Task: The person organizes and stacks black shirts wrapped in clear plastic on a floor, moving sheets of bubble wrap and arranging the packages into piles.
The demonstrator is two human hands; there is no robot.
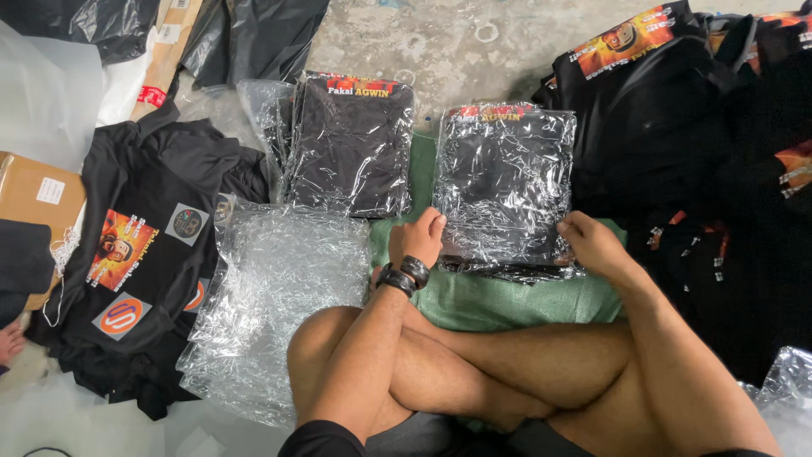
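A folded black shirt in a clear plastic bag point(504, 178) lies on a green woven sheet point(499, 298) in front of my crossed legs. My left hand point(417, 238), with dark bands on its wrist, grips the bag's lower left corner. My right hand point(589, 240) holds the lower right corner. The bag seems to rest on a thin stack of similar packs.
A second stack of bagged black shirts point(350, 144) stands to the left. Several empty clear bags point(275, 296) lie at my left knee. Loose black printed shirts point(139, 254) are piled at left and another heap point(677, 118) at right. A cardboard box point(38, 199) sits at the far left.
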